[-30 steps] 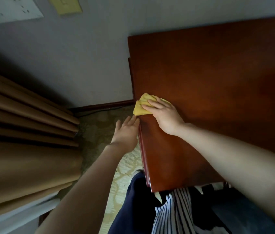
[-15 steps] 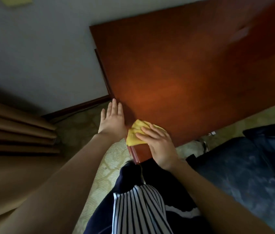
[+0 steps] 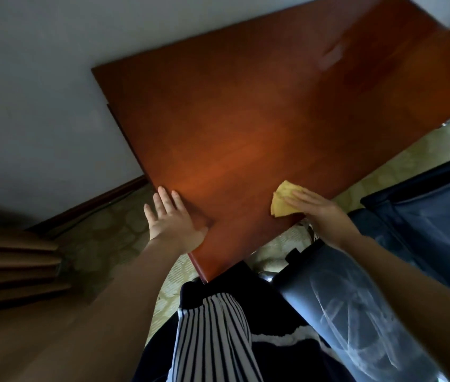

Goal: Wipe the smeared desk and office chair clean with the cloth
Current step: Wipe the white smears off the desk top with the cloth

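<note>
The reddish-brown wooden desk (image 3: 245, 128) fills the middle of the view. My right hand (image 3: 320, 212) presses a folded yellow cloth (image 3: 283, 201) flat onto the desktop at its near edge. My left hand (image 3: 172, 221) lies flat with fingers spread on the desk's left edge near the front corner, holding nothing. The dark blue office chair (image 3: 422, 232) sits at the right, below the desk edge, its armrest (image 3: 342, 312) streaked with whitish smears.
A grey wall (image 3: 39, 106) with a dark skirting board runs behind the desk on the left. Tan curtain folds (image 3: 11, 260) hang at the far left. Patterned floor (image 3: 102, 238) shows between curtain and desk. A pale smear (image 3: 331, 55) shows on the far desktop.
My right hand has slid the cloth from the desk's left edge rightward along the near edge. My left hand moved onto the desk's left edge. The view swung right, showing the chair.
</note>
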